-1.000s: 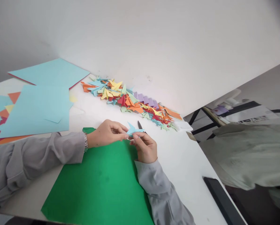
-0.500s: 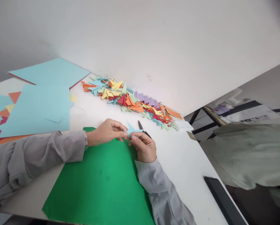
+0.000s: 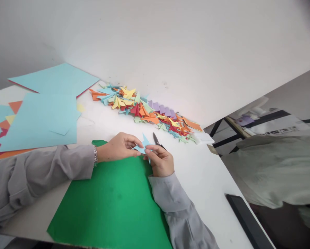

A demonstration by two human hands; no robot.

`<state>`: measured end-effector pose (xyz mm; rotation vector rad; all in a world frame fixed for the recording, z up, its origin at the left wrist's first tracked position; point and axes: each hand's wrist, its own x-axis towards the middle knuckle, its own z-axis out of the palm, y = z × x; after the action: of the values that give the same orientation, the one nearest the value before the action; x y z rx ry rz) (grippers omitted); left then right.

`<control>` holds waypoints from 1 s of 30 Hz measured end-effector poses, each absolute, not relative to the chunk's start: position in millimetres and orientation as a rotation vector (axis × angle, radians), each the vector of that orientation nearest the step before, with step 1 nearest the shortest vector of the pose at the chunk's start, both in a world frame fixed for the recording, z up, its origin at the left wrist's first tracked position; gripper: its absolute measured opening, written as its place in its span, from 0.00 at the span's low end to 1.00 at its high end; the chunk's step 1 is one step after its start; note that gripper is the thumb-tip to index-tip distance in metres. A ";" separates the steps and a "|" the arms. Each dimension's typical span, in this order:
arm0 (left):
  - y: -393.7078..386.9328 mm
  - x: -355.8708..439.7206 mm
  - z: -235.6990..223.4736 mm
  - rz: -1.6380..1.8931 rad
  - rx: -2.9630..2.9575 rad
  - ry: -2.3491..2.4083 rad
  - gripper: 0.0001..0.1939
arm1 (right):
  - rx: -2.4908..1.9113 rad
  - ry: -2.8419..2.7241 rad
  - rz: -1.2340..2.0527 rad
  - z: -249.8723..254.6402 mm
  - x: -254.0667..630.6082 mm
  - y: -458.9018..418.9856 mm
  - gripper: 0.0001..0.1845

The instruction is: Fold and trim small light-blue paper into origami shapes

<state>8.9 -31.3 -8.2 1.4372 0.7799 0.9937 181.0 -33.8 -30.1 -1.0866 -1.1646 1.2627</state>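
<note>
A small light-blue folded paper plane is held in the air between my hands, above the far edge of a green sheet. My left hand pinches its left side between thumb and fingers. From the right, my right hand grips it by thumb and forefinger; parts of the paper are hidden behind the fingers. Just beyond my right hand lies a dark pointed tool, its lower end covered by the hand. Past it stretches a pile of folded paper planes in several colours.
Large light-blue sheets lie at the left, with orange, yellow and red paper pieces around them. A row of purple folded papers rests against the wall. A black flat bar lies along the table's right edge. Grey-green cloth shows beyond.
The blue paper plane has turned between my fingers, its point now upward rather than to the right. My hands have hardly shifted.
</note>
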 end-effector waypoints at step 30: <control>-30.2 8.0 -1.9 0.861 1.277 0.849 0.07 | -1.033 -1.215 1.448 -20.4 179.4 -40.6 0.09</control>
<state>8.0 -30.2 -1.9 1.2771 0.8494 0.8613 179.4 -40.6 -20.4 -1.0328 -1.2155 1.4485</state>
